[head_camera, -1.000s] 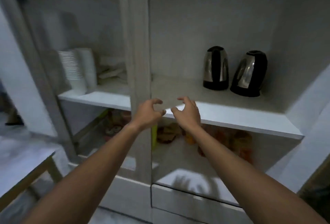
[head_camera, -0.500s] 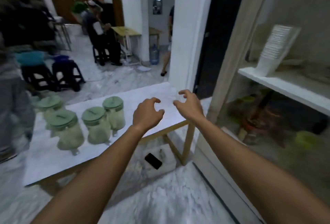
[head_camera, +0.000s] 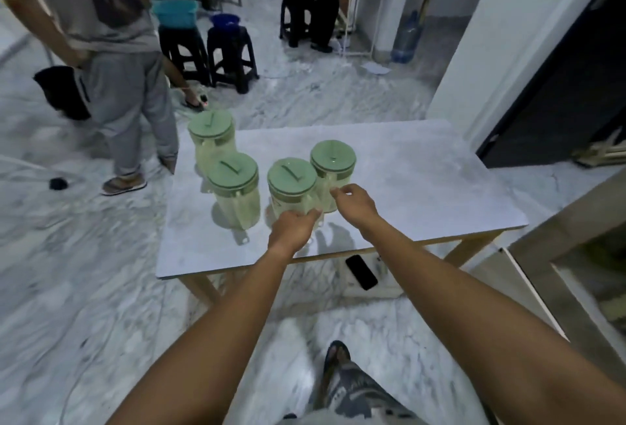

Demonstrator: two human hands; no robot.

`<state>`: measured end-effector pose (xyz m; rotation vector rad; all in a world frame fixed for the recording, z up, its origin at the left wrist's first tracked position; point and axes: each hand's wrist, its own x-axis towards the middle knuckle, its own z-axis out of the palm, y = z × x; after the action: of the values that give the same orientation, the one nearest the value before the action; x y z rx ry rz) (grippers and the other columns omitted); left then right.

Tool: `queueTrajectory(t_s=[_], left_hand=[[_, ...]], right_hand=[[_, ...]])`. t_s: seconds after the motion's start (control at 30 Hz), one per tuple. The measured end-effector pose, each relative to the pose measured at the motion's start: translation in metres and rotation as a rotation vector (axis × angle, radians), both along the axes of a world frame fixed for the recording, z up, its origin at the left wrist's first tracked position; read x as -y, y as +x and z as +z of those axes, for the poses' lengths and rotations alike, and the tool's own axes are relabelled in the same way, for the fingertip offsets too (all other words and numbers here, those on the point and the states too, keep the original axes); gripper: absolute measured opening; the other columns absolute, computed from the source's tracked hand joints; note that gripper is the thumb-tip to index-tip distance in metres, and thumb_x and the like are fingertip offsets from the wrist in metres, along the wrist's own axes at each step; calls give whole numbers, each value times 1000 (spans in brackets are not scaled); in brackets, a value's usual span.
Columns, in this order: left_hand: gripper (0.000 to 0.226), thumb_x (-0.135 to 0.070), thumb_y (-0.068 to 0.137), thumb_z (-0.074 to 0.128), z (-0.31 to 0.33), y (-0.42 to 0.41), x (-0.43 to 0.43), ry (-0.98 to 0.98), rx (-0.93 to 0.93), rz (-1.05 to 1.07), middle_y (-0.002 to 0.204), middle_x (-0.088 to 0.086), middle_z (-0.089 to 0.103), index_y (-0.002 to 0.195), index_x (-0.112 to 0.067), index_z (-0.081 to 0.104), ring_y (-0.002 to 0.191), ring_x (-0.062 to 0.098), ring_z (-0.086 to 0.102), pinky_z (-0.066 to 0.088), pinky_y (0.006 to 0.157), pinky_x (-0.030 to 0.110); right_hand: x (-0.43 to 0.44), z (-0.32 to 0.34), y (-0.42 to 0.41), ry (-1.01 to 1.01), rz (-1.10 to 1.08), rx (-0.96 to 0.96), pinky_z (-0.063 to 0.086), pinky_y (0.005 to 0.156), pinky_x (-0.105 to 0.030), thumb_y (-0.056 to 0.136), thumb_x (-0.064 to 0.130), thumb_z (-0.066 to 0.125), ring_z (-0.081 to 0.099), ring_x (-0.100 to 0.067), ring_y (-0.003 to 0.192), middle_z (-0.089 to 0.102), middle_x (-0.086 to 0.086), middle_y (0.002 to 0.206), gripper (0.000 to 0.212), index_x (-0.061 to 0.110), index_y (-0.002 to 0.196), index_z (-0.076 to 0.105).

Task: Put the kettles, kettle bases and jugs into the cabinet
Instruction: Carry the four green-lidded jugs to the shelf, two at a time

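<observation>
Several clear jugs with green lids stand together on the left half of a marble-topped table [head_camera: 423, 187]. My left hand [head_camera: 293, 226] is at the lower front of the near middle jug [head_camera: 291, 184], fingers curled against it but not closed around it. My right hand [head_camera: 355, 202] hovers just right of it, fingertips next to the side of the right jug [head_camera: 333, 160], holding nothing. Two more jugs stand further left [head_camera: 233, 180] and at the back left [head_camera: 210, 126]. The cabinet frame [head_camera: 559, 221] shows at the right edge.
A person in grey trousers [head_camera: 128, 92] stands at the table's left end. Dark stools [head_camera: 230, 52] and a seated person are behind. A black phone [head_camera: 360, 272] lies on a box under the table. A white pillar [head_camera: 491, 35] rises at the back right.
My view has swung from the cabinet shelf with two kettles to the table. Both hands have come down from mid-air to the jugs.
</observation>
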<state>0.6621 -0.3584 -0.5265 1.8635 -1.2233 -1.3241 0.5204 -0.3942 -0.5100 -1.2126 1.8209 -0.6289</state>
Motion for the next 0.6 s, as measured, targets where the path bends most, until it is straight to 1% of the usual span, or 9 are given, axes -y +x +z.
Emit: queueTrajectory(t_s=[0.1, 0.17, 0.2, 0.27, 0.33, 0.4, 0.47, 0.53, 0.6], left_hand=[[29, -42, 94, 62, -19, -7, 15, 22, -152, 81, 92, 7, 70, 93, -15, 70, 89, 26, 63, 49, 78, 35], [17, -34, 94, 64, -27, -10, 19, -47, -199, 113, 99, 8, 76, 94, -20, 75, 88, 24, 65, 52, 78, 35], [14, -32, 94, 65, -31, -11, 24, -80, -210, 117, 100, 6, 77, 95, -23, 76, 87, 22, 65, 53, 80, 35], [12, -30, 94, 64, -33, -12, 28, -135, -218, 137, 92, -3, 78, 95, -25, 75, 83, 16, 65, 52, 80, 33], [14, -30, 96, 63, -29, -13, 33, -159, -226, 133, 79, -10, 72, 93, -21, 74, 74, 9, 61, 48, 74, 30], [20, -30, 97, 61, -24, -14, 39, -164, -233, 122, 82, -1, 72, 95, -15, 74, 72, 12, 58, 46, 70, 29], [22, -30, 98, 59, -15, -18, 46, -165, -249, 77, 84, 2, 70, 94, -12, 72, 72, 14, 58, 45, 65, 26], [22, -28, 100, 57, -2, -23, 51, -169, -258, 27, 81, 1, 66, 89, -13, 69, 72, 14, 56, 42, 63, 26], [26, -27, 100, 55, 9, -40, 49, -177, -287, -101, 79, 3, 62, 85, -10, 66, 73, 17, 52, 40, 66, 28]], right_hand=[[23, -24, 1, 61, 2, 118, 43, 92, -35, 101, 42, 46, 56, -25, 113, 61, -7, 134, 44, 13, 133, 56], [35, -36, 2, 53, 18, 210, 45, 94, -35, 103, 37, 44, 59, -25, 116, 65, -8, 131, 40, 12, 129, 62], [41, -41, 1, 47, 12, 254, 47, 90, -33, 104, 34, 44, 61, -24, 114, 67, -10, 128, 38, 10, 125, 64], [44, -47, -1, 18, -3, 310, 47, 83, -30, 104, 30, 46, 63, -22, 104, 70, -13, 122, 35, 6, 119, 68], [44, -48, -6, -25, -52, 338, 47, 82, -31, 105, 28, 47, 62, -22, 99, 71, -14, 116, 32, 6, 110, 70], [43, -43, -16, -43, -166, 371, 50, 82, -33, 104, 26, 46, 63, -25, 98, 72, -13, 111, 30, 10, 97, 71], [40, -32, -31, -58, -300, 411, 53, 92, -42, 103, 24, 45, 67, -29, 102, 76, -11, 109, 33, 14, 88, 72], [29, -19, -47, -61, -409, 458, 53, 96, -46, 103, 21, 44, 69, -27, 99, 77, -10, 107, 30, 14, 95, 73], [4, -6, -69, -113, -581, 480, 57, 87, -41, 103, 20, 46, 69, -24, 91, 77, -9, 102, 28, 9, 108, 71]])
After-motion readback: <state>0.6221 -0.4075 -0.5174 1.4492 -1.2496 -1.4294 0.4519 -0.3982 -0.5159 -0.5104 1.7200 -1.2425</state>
